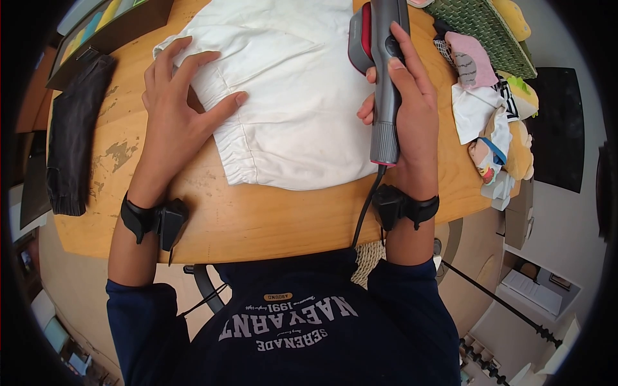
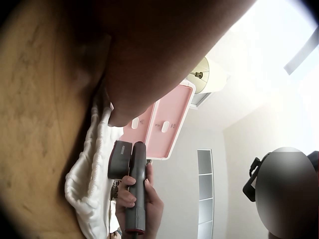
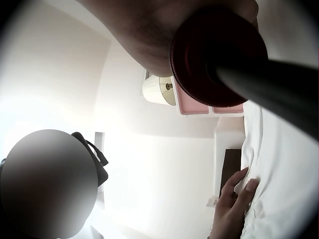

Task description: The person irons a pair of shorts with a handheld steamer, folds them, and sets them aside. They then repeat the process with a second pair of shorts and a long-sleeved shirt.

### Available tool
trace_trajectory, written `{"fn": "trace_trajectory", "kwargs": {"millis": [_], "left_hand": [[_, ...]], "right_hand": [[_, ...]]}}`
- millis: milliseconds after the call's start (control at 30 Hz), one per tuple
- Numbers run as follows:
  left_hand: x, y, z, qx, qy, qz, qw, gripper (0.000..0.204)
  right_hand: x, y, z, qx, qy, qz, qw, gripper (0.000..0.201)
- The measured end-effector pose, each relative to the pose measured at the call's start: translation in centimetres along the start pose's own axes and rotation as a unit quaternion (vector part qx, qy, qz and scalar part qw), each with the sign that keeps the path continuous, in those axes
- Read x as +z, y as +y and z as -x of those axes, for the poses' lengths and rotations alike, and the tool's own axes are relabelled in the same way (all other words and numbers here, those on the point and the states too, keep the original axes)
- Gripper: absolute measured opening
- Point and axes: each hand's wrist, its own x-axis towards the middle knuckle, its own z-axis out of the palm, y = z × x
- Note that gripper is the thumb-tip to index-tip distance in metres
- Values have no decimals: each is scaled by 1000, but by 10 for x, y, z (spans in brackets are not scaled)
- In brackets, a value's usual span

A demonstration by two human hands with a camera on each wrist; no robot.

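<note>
A white garment (image 1: 296,116) with a gathered elastic edge lies spread over the wooden table. My left hand (image 1: 177,96) rests at that gathered edge, fingers spread and a little bent, thumb lying on the cloth. In the right wrist view the left hand's (image 3: 232,204) fingertips touch the fabric. My right hand (image 1: 415,116) grips the grey handle of a handheld garment steamer (image 1: 385,122), its red-and-grey head pointing left at the garment's right side. The left wrist view shows the steamer (image 2: 137,189) held upright beside the white cloth. Its cord (image 1: 365,209) runs down past the table edge.
A folded dark garment (image 1: 77,135) lies along the table's left side, below a dark box (image 1: 112,38) of folded cloths. On the right are a green woven basket (image 1: 483,32) and a heap of small clothes (image 1: 479,106). Pink drawers (image 2: 167,119) stand beyond the table.
</note>
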Motion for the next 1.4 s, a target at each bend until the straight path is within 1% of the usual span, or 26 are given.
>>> {"fn": "trace_trajectory", "kwargs": {"millis": [333,500,633,700,800,967,1033,1067,1133,1167,1233,1267,1333,1367,1400], "left_hand": [[0,1,0,-1,-1,1,1000,57],[-1,0,0,-2,-4,-2,1000,57],[0,-1,0,-7,-8,20,1000,58],[1,-1,0,-5,-8,14,1000,58],[1,-2,0,-2,-5,9,1000,59],[-1,0,-1,7,1,7,1000,57],[-4,0,-4,-20,16,86,996,54],[-4,-2,-6,-20,16,85,996,54],[-4,-12,-10,5,88,60,994,53],[-5,-17,-12,7,86,60,994,53],[-9,-25,-17,-67,91,86,990,56],[-10,-28,-18,-66,91,85,990,56],[-9,-32,-17,-91,109,-15,990,61],[-9,-34,-18,-90,109,-17,990,61],[-10,-36,-19,-104,91,-20,990,64]], "right_hand": [[-11,2,-6,-13,17,3,1000,47],[-9,-1,-7,-8,36,36,999,48],[-11,-2,-7,-10,38,32,999,47],[-9,-2,-7,-14,55,54,997,47],[-10,2,-8,-31,51,51,997,46],[-10,3,-8,-27,54,51,997,46],[-10,3,-7,-26,53,50,997,46],[-10,3,-7,-25,52,51,997,46],[-11,3,-8,-25,53,51,997,46],[-12,4,-8,-27,47,53,997,46],[-13,5,-8,-31,42,55,997,46],[-13,4,-8,-33,41,54,997,46],[-13,4,-8,-35,38,52,997,46],[-13,4,-8,-35,38,56,997,46],[-13,4,-8,-36,38,60,997,46]]}}
